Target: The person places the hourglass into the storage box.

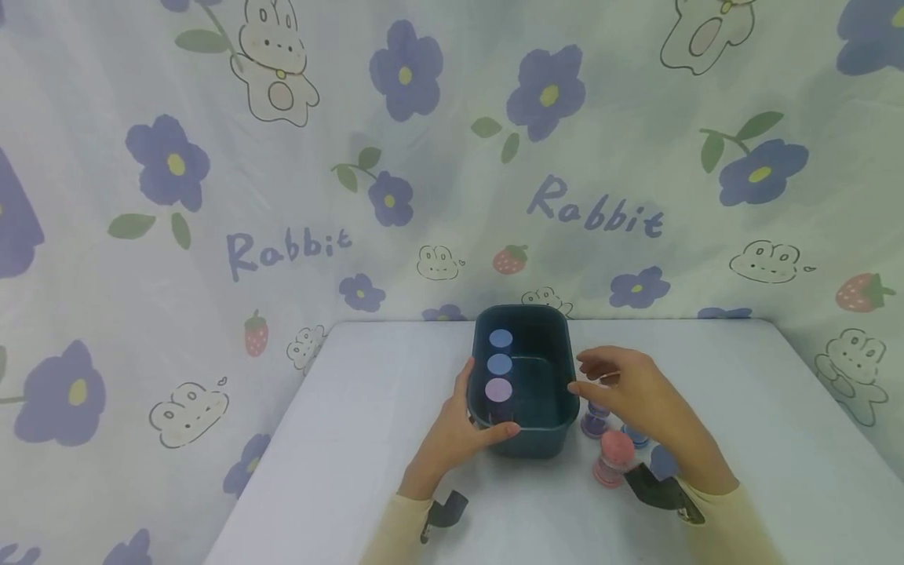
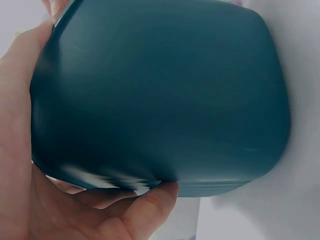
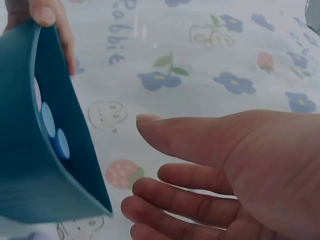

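Note:
A deep teal plastic bin (image 1: 533,444) stands on the table. My left hand (image 1: 450,428) grips its near left corner, thumb over the near rim and fingers along the side; the left wrist view shows the bin's wall (image 2: 165,100) filling most of the picture. Inside, along the left, stand two blue-topped pieces (image 1: 500,364) and a lilac-topped piece (image 1: 498,390). My right hand (image 1: 632,388) is by the bin's right rim, fingers loosely bent, with nothing held in the right wrist view. Beneath it are a purple piece (image 1: 595,425) and a pink spool-shaped piece (image 1: 617,451) with a clear waist.
Blue pieces (image 1: 664,462) stand near the right wrist, partly hidden by the arm. The white table (image 1: 339,408) reaches back to a hanging cloth (image 1: 452,157) printed with flowers and rabbits. Dark wrist mounts (image 1: 446,510) sit on both sleeves.

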`<state>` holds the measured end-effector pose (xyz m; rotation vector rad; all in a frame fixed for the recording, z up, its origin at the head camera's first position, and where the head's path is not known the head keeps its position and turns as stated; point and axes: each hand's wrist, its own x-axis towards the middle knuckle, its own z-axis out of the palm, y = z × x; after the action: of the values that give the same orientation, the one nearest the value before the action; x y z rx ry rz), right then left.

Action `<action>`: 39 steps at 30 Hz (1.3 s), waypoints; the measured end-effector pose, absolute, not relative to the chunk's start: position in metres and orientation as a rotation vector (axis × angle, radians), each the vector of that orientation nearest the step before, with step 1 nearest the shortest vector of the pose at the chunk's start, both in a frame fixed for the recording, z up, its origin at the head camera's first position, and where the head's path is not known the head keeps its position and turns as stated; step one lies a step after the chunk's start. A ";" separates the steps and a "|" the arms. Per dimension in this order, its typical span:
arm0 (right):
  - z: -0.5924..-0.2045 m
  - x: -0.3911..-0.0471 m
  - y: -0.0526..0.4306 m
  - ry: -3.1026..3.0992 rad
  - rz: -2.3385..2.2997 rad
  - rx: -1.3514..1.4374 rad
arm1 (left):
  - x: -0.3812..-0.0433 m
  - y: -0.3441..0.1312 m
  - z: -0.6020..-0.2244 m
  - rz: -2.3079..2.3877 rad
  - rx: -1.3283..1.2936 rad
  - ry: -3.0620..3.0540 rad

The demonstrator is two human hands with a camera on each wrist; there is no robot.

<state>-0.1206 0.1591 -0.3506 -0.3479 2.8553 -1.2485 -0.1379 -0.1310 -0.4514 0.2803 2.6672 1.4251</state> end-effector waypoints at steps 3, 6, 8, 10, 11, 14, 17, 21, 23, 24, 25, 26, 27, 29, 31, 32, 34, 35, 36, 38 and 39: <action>-0.354 -0.116 0.171 2.883 -1.242 -0.334 | -0.138 -0.131 -0.451 1.421 0.275 2.669; -0.358 -0.113 0.184 2.918 -1.243 -0.359 | -0.139 -0.131 -0.450 1.428 0.288 2.667; -0.360 -0.111 0.191 2.934 -1.246 -0.377 | -0.140 -0.131 -0.450 1.435 0.298 2.662; -0.362 -0.108 0.198 2.945 -1.241 -0.374 | -0.141 -0.131 -0.450 1.439 0.305 2.658; -0.363 -0.107 0.201 2.951 -1.236 -0.369 | -0.141 -0.131 -0.449 1.441 0.306 2.656; -0.367 -0.102 0.209 2.971 -1.208 -0.340 | -0.140 -0.131 -0.449 1.439 0.304 2.654; -0.374 -0.097 0.217 2.997 -1.188 -0.334 | -0.140 -0.131 -0.449 1.432 0.294 2.654; -0.384 -0.091 0.227 3.020 -1.172 -0.329 | -0.139 -0.132 -0.449 1.427 0.285 2.656; -0.390 -0.088 0.231 3.022 -1.181 -0.315 | -0.139 -0.132 -0.450 1.431 0.283 2.656; -0.392 -0.086 0.233 3.020 -1.190 -0.314 | -0.139 -0.132 -0.450 1.431 0.282 2.656; -0.395 -0.085 0.235 3.019 -1.211 -0.319 | -0.139 -0.131 -0.450 1.432 0.280 2.655; -0.398 -0.083 0.237 3.023 -1.220 -0.321 | -0.138 -0.131 -0.450 1.432 0.281 2.655; -0.401 -0.081 0.239 3.023 -1.234 -0.324 | -0.138 -0.131 -0.450 1.431 0.280 2.654; -0.407 -0.078 0.243 3.023 -1.249 -0.321 | -0.138 -0.131 -0.450 1.432 0.280 2.652; -0.412 -0.076 0.246 3.027 -1.256 -0.311 | -0.138 -0.131 -0.449 1.430 0.282 2.653; -0.413 -0.075 0.247 3.024 -1.242 -0.291 | -0.137 -0.131 -0.449 1.430 0.282 2.652; -0.416 -0.072 0.250 3.013 -1.222 -0.253 | -0.137 -0.131 -0.449 1.431 0.279 2.652; -0.419 -0.071 0.250 3.013 -1.215 -0.242 | -0.137 -0.132 -0.449 1.430 0.278 2.653; -0.421 -0.069 0.251 3.019 -1.212 -0.238 | -0.137 -0.132 -0.449 1.431 0.277 2.653; -0.425 -0.067 0.252 3.029 -1.222 -0.245 | -0.137 -0.132 -0.450 1.429 0.270 2.653; -0.428 -0.065 0.252 3.038 -1.227 -0.251 | -0.137 -0.133 -0.450 1.429 0.270 2.654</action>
<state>-0.0654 0.2524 -0.4279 -0.2514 3.0380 -1.2265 -0.1372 -0.1326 -0.4500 0.2702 2.6541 1.4292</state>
